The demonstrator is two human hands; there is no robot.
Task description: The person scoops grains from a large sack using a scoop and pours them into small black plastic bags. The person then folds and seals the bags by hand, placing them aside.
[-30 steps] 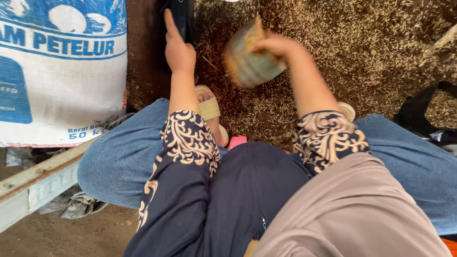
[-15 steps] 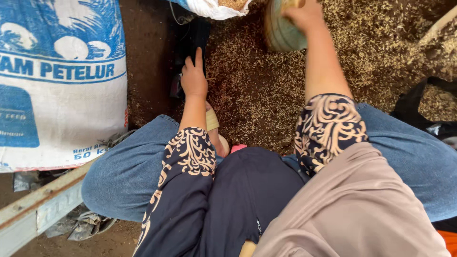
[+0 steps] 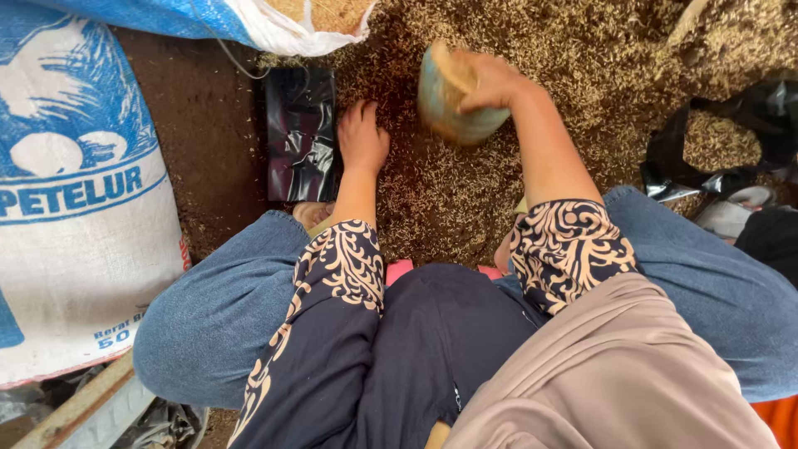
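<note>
Squatting over a spread of grain on the dirt floor, knees wide in blue jeans. My right hand is clenched around a small round tin, fingers over its rim, the tin tipped on its side just above the grain heap; it looks blurred. My left hand is empty, lying loosely on the grain, fingertips at the edge of a black plastic bag lying flat beside the heap. A big white and blue sack stands at my left, well apart from the hands. A second sack, open at the mouth, lies just beyond the black bag. Another black bag holding grain sits off to my right
</note>
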